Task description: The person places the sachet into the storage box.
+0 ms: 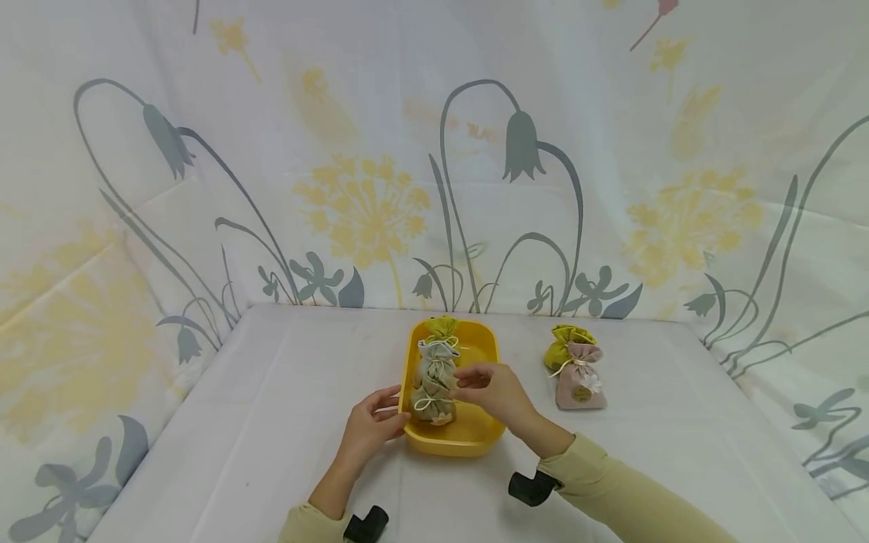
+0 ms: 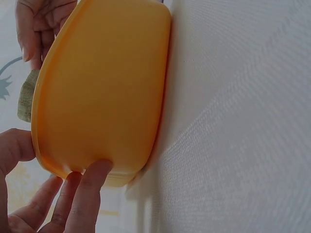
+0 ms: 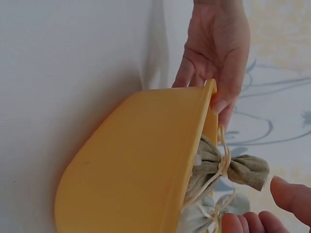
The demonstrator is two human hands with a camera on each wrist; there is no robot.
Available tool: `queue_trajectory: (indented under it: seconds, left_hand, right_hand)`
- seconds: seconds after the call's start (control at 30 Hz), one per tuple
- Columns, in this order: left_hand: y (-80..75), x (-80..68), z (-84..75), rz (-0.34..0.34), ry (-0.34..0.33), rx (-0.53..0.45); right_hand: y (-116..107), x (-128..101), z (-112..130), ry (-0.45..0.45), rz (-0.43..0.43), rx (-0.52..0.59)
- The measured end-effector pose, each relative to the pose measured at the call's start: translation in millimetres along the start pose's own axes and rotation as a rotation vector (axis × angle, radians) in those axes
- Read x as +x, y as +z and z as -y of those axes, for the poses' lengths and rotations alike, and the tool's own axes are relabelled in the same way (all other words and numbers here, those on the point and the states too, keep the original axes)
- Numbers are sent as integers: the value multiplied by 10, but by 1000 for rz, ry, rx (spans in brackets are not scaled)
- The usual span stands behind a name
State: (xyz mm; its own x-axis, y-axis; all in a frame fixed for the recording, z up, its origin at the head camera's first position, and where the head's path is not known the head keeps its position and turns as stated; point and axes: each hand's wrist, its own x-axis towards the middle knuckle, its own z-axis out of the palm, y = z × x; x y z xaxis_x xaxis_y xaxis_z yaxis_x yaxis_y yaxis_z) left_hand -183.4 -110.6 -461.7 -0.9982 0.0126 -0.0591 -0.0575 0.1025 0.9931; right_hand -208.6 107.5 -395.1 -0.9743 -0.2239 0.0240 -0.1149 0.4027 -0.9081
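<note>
A yellow plastic basin [image 1: 468,445] stands on the white-covered table. My left hand [image 1: 370,426] grips its left side, thumb at the rim and fingers against the outer wall. Inside, along the left, a row of drawstring pouches runs from front to back: an olive-grey pouch [image 3: 204,167] tied with cream cord, a pale grey-green pouch [image 3: 194,218] and a yellow-green pouch [image 1: 443,327]. Over the basin, my right hand [image 1: 498,392] is beside the olive-grey pouch. The right wrist view has its thumb and bent fingers apart, just off the gathered top, holding nothing.
Right of the basin, a pink pouch [image 1: 577,388] with a white flower and round tag lies against another yellow-green pouch [image 1: 558,354]. A flower-printed cloth [image 1: 380,98] hangs behind the table. Black wrist cameras [image 1: 532,488] sit at both cuffs.
</note>
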Motion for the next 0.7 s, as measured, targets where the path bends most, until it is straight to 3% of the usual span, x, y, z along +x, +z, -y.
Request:
queue_trajectory:
  seconds: [0.27, 0.7]
  left_hand:
    - [3, 5, 19, 1, -1, 5]
    - [7, -7, 3, -5, 9, 2]
  right_hand:
    - [-115, -118, -77, 10, -41, 4]
    - [-271, -354, -254, 62, -129, 109]
